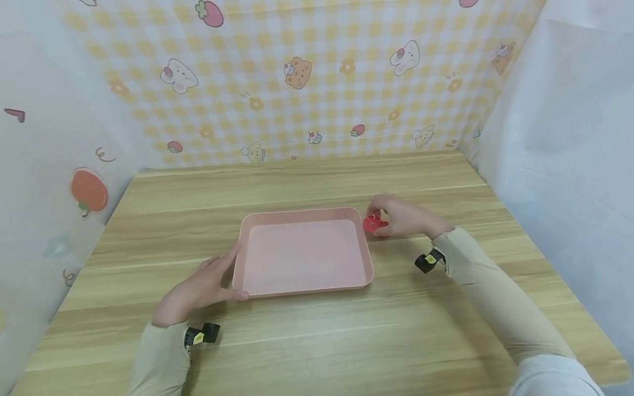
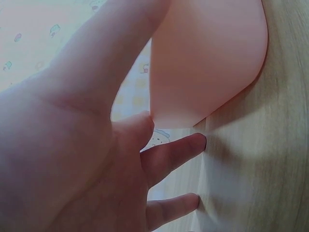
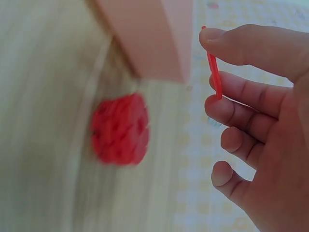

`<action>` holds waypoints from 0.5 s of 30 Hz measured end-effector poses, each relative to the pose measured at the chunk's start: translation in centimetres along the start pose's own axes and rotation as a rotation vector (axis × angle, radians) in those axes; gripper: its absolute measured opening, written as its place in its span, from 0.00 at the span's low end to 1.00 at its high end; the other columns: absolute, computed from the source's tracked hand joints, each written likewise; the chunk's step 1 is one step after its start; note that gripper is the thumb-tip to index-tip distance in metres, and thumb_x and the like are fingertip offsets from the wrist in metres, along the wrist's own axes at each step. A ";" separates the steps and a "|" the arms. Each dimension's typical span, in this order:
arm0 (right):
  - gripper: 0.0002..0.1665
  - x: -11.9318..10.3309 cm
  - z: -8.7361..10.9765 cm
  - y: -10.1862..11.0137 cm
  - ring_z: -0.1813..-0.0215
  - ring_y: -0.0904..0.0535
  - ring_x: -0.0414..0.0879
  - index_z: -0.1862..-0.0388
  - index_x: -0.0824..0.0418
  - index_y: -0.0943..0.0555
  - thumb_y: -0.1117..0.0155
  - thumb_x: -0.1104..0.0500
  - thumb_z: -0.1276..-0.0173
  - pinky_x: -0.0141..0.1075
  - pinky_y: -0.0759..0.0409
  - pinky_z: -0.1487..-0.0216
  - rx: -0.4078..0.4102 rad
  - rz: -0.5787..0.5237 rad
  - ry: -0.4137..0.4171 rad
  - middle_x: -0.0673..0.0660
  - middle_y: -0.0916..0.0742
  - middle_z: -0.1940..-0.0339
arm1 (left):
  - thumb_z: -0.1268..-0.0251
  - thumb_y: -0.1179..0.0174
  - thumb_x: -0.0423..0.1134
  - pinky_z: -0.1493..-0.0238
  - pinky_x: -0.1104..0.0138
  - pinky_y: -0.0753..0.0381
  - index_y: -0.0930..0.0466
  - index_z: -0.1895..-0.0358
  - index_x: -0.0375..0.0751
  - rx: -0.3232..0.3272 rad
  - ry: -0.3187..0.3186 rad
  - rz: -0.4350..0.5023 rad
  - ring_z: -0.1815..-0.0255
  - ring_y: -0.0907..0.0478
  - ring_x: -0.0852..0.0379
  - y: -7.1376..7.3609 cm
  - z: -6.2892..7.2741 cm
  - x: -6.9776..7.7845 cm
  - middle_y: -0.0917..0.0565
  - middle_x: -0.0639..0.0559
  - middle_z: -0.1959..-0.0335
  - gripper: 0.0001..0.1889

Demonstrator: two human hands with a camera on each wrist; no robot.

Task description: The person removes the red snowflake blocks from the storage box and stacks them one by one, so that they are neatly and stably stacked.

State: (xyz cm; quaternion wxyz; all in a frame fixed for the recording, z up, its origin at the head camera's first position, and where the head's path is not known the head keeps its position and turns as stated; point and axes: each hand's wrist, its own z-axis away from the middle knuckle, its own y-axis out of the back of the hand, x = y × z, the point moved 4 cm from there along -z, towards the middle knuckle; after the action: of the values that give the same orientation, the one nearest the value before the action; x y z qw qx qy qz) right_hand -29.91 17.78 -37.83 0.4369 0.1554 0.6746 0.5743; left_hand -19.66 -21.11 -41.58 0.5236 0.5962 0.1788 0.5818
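Observation:
A pink rectangular tray (image 1: 303, 291) lies on the wooden table. My left hand (image 1: 205, 289) rests at its left front corner, thumb at the front side and fingers straight along the left side. In the left wrist view, two fingertips of that hand reach the table beside the tray wall (image 2: 207, 63). By the tray's right side, my right hand (image 1: 398, 215) pinches a thin flat red piece (image 3: 215, 72), edge-on in the right wrist view, between thumb and fingers. Below it on the table sits a blurred stack of red pieces (image 3: 120, 129) with notched edges.
The tray's inside (image 1: 304, 256) shows bare pink. Behind the wooden table (image 1: 322, 346) hangs a yellow checked cloth (image 1: 317, 93) with cartoon prints, and white sheeting stands at both sides. A black wrist camera (image 1: 427, 262) hangs at the right sleeve, another (image 1: 210, 333) at the left.

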 end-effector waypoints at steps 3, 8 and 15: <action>0.15 1.0 0.4 -0.2 0.58 0.26 0.52 0.61 0.60 0.20 0.28 0.61 0.48 0.40 0.27 0.56 0.034 0.003 0.000 0.52 0.20 0.66 | 0.53 0.33 0.63 0.38 0.32 0.43 0.61 0.24 0.36 0.004 -0.007 -0.002 0.33 0.48 0.19 0.0 -0.1 -0.1 0.43 0.32 0.27 0.62; 0.15 2.3 0.9 -0.5 0.58 0.27 0.50 0.62 0.60 0.21 0.28 0.60 0.49 0.40 0.29 0.55 0.055 -0.017 -0.027 0.52 0.21 0.66 | 0.53 0.32 0.63 0.38 0.32 0.43 0.61 0.24 0.36 0.011 -0.015 -0.005 0.33 0.47 0.19 0.0 0.0 -0.2 0.43 0.32 0.27 0.62; 0.19 3.4 1.3 -1.0 0.57 0.27 0.50 0.60 0.61 0.20 0.26 0.61 0.52 0.41 0.28 0.55 0.046 -0.003 -0.061 0.53 0.20 0.63 | 0.53 0.33 0.64 0.38 0.31 0.42 0.61 0.24 0.37 0.009 -0.007 0.007 0.33 0.47 0.19 0.1 0.1 -0.2 0.44 0.33 0.26 0.62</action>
State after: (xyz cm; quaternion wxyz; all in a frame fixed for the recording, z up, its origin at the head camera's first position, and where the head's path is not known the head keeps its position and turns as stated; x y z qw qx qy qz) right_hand -30.59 20.77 -40.09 0.4543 0.1817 0.6745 0.5528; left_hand -19.67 -21.29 -41.60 0.5196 0.6013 0.1775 0.5805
